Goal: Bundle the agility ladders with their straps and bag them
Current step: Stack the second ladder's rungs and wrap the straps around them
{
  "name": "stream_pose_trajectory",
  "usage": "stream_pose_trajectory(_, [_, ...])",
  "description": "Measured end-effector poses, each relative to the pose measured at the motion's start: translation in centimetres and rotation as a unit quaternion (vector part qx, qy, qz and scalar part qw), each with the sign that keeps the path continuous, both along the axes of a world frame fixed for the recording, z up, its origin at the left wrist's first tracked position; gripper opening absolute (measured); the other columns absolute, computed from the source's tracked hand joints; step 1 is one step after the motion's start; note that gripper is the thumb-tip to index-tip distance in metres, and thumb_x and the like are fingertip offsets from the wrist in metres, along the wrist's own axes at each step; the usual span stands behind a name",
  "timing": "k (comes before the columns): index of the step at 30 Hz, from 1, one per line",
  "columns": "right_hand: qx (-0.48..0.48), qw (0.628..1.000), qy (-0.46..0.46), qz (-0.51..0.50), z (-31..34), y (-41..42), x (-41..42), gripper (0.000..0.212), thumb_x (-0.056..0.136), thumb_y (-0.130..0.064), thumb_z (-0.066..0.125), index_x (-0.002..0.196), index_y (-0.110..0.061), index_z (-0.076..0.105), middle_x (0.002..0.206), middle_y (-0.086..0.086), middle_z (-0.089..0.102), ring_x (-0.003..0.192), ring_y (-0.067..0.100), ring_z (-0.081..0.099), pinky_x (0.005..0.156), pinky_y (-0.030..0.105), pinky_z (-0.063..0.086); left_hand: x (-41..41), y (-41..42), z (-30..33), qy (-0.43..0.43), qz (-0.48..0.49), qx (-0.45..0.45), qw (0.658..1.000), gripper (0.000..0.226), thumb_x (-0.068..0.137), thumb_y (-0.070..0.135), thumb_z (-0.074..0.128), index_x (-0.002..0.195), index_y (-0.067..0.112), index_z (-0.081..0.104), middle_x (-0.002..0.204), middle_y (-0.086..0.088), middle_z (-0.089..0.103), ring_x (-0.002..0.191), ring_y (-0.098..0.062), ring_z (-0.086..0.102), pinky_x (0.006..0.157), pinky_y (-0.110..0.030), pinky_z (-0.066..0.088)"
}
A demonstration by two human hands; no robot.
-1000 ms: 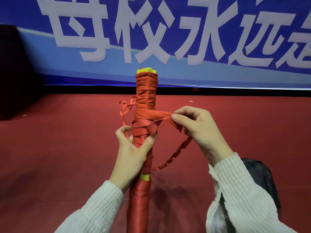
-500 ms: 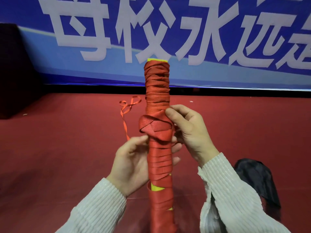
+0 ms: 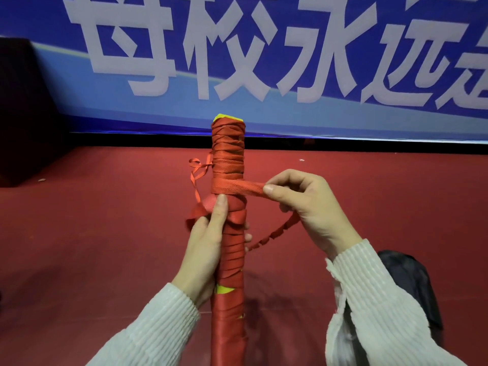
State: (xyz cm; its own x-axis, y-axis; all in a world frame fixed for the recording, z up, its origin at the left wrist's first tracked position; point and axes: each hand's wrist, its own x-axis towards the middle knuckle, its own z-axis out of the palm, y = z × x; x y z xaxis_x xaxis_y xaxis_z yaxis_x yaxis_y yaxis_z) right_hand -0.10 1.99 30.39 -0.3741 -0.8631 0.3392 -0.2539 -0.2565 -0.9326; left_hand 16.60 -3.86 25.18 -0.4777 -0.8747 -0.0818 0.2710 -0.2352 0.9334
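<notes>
Ladder bundle (image 3: 228, 165), a long stack of yellow plastic rungs wound in red woven strap, held upright in mid-air over a red carpeted floor (image 3: 105, 233), in front of a blue banner with large white characters (image 3: 237, 48). Long axis near vertical, top end pointing up and slightly away toward the banner, bottom end running out of the lower edge of view. Yellow showing only at the top tip and in small gaps low down.

Wound tight along the upper part and loosely below; judged well along, but not finished. Free length of flat red strap (image 3: 245, 188) pulled out level to the right, pinched between thumb and forefinger of the right hand (image 3: 303, 207), with a crinkled tail hanging down beneath. Left hand (image 3: 208, 244) wrapped round the middle of the bundle, forefinger pressed straight up against the wraps to keep them from slipping. Thin red ribbon end (image 3: 198, 170) dangling loose at the left side.

Left to do, by the look of it: more turns, securing the end, then bagging. Dark fabric bag (image 3: 404, 281) lying on the floor low right, just beside the right sleeve, not yet used.
</notes>
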Motion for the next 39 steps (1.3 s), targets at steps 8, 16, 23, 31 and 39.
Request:
stream_pose_trajectory(8, [0.034, 0.971, -0.145, 0.185, -1.1, -0.4, 1.8, 0.048, 0.068, -0.045, 0.087, 0.105, -0.024, 0.063, 0.058, -0.009, 0.05, 0.038, 0.003, 0.034, 0.037, 0.013, 0.025, 0.3, 1.0, 0.5, 0.195, -0.264, 0.154, 0.932, 0.077, 0.066, 0.082, 0.072, 0.092, 0.009, 0.078, 0.078, -0.007, 0.065, 0.06, -0.015, 0.064, 0.054, -0.029, 0.058])
stream_pose_trajectory(16, [-0.012, 0.999, -0.006, -0.035, -0.5, -0.7, 3.2, 0.05, 0.062, -0.05, 0.085, 0.096, -0.016, 0.073, 0.088, -0.005, 0.078, 0.082, 0.009, 0.069, 0.081, 0.034, 0.057, -0.4, 1.3, 0.5, 0.077, -0.141, 0.082, 0.984, 0.081, 0.08, 0.087, 0.051, 0.092, 0.011, 0.078, 0.078, -0.015, 0.068, 0.059, -0.026, 0.066, 0.052, -0.031, 0.057])
stream_pose_trajectory(23, [0.126, 0.982, 0.138, 0.019, -0.1, 0.1, 0.7, 0.03, 0.097, -0.043, 0.067, 0.079, -0.019, 0.073, 0.065, -0.01, 0.063, 0.059, 0.007, 0.051, 0.062, 0.029, 0.041, -0.2, 0.9, -0.3, -0.005, -0.019, -0.073, 0.997, 0.034, 0.087, 0.026, 0.08, 0.111, 0.012, 0.062, 0.076, -0.015, 0.067, 0.063, -0.026, 0.064, 0.058, -0.034, 0.056])
stream_pose_trajectory(31, [0.05, 0.966, 0.247, -0.047, 0.1, 0.6, -0.8, 0.016, 0.088, -0.016, 0.078, 0.092, -0.032, 0.076, 0.101, -0.01, 0.065, 0.065, 0.011, 0.066, 0.065, 0.025, 0.051, 0.1, -0.3, -0.2, 0.008, 0.002, -0.079, 0.997, 0.037, 0.088, 0.025, 0.079, 0.117, 0.007, 0.063, 0.084, -0.009, 0.069, 0.07, -0.024, 0.068, 0.063, -0.036, 0.059])
stream_pose_trajectory(39, [0.022, 0.999, 0.043, 0.021, -0.2, 0.2, 0.8, 0.019, 0.076, -0.001, 0.054, 0.077, -0.017, 0.042, 0.075, 0.016, 0.064, 0.054, 0.022, 0.057, 0.049, 0.035, 0.042, 0.0, 0.1, -0.5, -0.008, 0.009, -0.087, 0.996, 0.043, 0.085, 0.027, 0.083, 0.117, 0.014, 0.056, 0.086, -0.008, 0.074, 0.075, -0.03, 0.072, 0.069, -0.048, 0.063])
